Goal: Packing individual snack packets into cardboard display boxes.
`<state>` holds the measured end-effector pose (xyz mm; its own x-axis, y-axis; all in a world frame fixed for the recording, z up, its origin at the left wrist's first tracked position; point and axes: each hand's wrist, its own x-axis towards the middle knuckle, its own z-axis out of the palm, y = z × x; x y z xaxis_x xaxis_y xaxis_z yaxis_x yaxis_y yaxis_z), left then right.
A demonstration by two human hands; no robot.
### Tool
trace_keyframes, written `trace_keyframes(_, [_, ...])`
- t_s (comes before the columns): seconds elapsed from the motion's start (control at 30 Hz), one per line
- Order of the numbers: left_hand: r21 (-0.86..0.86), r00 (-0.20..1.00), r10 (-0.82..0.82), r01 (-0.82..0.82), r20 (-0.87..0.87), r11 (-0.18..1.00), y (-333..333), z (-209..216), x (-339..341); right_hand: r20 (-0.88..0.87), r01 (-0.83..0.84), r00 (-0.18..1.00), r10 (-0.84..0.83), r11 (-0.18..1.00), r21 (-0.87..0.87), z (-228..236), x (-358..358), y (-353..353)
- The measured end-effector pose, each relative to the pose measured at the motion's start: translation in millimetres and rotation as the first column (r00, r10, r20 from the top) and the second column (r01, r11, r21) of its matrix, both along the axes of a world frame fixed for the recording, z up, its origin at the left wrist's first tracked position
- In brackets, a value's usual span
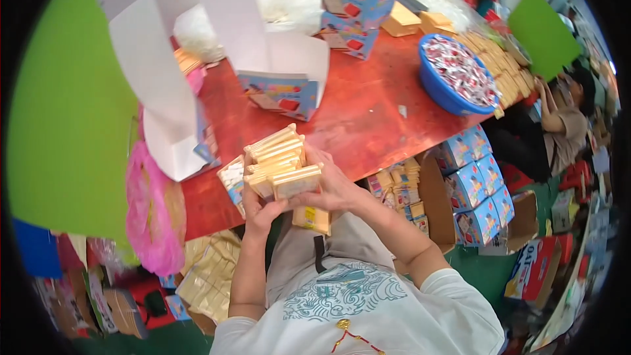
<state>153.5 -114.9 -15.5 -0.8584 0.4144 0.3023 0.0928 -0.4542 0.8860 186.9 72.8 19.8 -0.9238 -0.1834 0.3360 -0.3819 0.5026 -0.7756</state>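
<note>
My left hand (pixel 264 213) and my right hand (pixel 336 185) are both closed around a bundle of small flat pale-yellow packs (pixel 277 152), held over the table's near edge. The packs lie in uneven layers, with thumbs in front and fingers along the sides. Below the bundle shows another pack (pixel 311 219) with a bright yellow patch; what supports it I cannot tell. Beside my left hand sits a small box with white pieces (pixel 233 179). Beyond the bundle stands an open blue printed carton (pixel 279 93), its white flap raised. A second open white carton (pixel 172 133) stands at the left.
On the red table (pixel 368 108), a blue basin (pixel 434 89) holds many small red-and-white wrapped pieces. Stacked blue cartons (pixel 476 181) and a cardboard box (pixel 438 207) of packs stand at right. A pink bag (pixel 150 210) hangs left. Another person (pixel 562 125) sits far right.
</note>
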Motion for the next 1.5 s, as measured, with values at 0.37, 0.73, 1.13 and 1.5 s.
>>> trace_keyframes(0.37, [0.006,0.979,-0.14,0.141,0.148,0.99,53,-17,-29,-0.197,0.086,0.976,-0.087,0.996,-0.016,-59,-38,42])
trace_keyframes(0.73, [0.113,0.934,-0.116,0.083,0.338,0.99,43,-68,-19,-0.262,0.079,0.956,-0.13,0.977,-0.199,-46,-22,14])
trace_keyframes(1.13, [-0.34,0.92,0.055,-0.198,-0.387,0.919,73,74,-74,0.355,0.392,0.917,-0.182,0.585,-0.71,62,-21,98])
trace_keyframes(1.5, [-0.518,0.443,-0.291,-0.808,-0.848,0.28,61,79,-174,0.353,0.189,0.927,0.125,0.658,-0.729,143,-163,119])
